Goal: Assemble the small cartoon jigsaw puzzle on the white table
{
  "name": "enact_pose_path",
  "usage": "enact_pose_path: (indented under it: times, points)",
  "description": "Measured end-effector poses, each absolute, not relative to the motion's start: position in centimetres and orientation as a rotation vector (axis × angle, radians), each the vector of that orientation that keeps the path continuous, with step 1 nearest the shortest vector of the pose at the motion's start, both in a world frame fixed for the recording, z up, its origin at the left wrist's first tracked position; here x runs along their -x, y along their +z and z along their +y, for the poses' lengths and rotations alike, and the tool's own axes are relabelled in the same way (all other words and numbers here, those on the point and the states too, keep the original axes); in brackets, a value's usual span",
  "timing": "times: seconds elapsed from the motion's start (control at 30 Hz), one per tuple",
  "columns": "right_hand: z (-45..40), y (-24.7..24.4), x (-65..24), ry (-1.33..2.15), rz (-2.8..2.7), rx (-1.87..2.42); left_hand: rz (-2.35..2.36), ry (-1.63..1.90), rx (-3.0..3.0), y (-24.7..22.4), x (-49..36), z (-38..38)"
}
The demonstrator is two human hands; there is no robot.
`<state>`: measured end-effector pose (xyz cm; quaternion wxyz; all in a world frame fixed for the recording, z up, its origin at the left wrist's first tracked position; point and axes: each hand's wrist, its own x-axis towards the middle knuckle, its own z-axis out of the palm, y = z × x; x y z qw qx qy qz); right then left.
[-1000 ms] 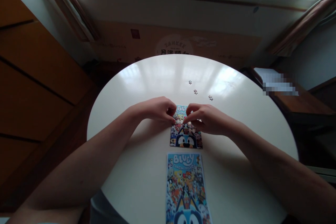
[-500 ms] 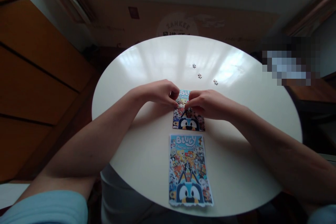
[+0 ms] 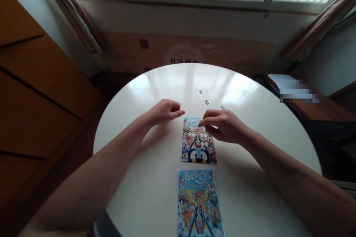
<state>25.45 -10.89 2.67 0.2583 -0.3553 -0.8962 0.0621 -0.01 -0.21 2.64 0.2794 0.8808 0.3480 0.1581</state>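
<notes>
Left hand [image 3: 167, 112] curls, grip unclear; right hand [image 3: 226, 126] spreads over puzzle [image 3: 198, 155]; print [image 3: 198, 198] lies towards near edge of table [image 3: 147, 192], likely reference

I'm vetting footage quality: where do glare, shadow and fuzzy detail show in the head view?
Head view: pale reflections streak the far part of the table; soft shadows spread below the left hand and right hand; fine detail on the puzzle blurs together.
</notes>
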Motion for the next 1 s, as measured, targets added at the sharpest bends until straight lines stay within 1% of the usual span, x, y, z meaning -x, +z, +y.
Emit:
enact_pose_path:
  times: [0.1, 0.23, 0.43, 0.57, 0.73, 0.87, 1.0]
  points:
    - [-10.0, 2.5, -26.7, 0.092, -2.209, 1.027, 1.058, 0.59, -2.322, 2.2, 0.1, 0.3]
    - [-8.4, 1.7, -29.1, -0.007, -1.802, 1.228, 1.169, 0.671, -2.26, 1.8, 0.1, 0.5]
    - [-6.1, 0.2, -32.3, 0.026, -1.384, 1.364, 1.264, 0.799, -2.181, 1.9, 0.1, 0.4]
    - [-5.1, -0.8, -33.4, 0.041, -1.359, 1.515, 1.362, 0.885, -2.127, 2.1, 0.3, 0.4]
    - [-4.4, -1.8, -34.6, 0.193, -1.407, 1.718, 1.478, 0.95, -2.05, 1.9, 0.5, 0.8]
    - [-4.3, -2.1, -34.9, 0.302, -1.499, 1.787, 1.491, 0.957, -2.041, 1.6, 0.6, 0.9]
    - [-4.4, -2.2, -34.5, 0.311, -1.558, 1.789, 1.488, 0.962, -2.031, 1.6, 0.5, 0.8]
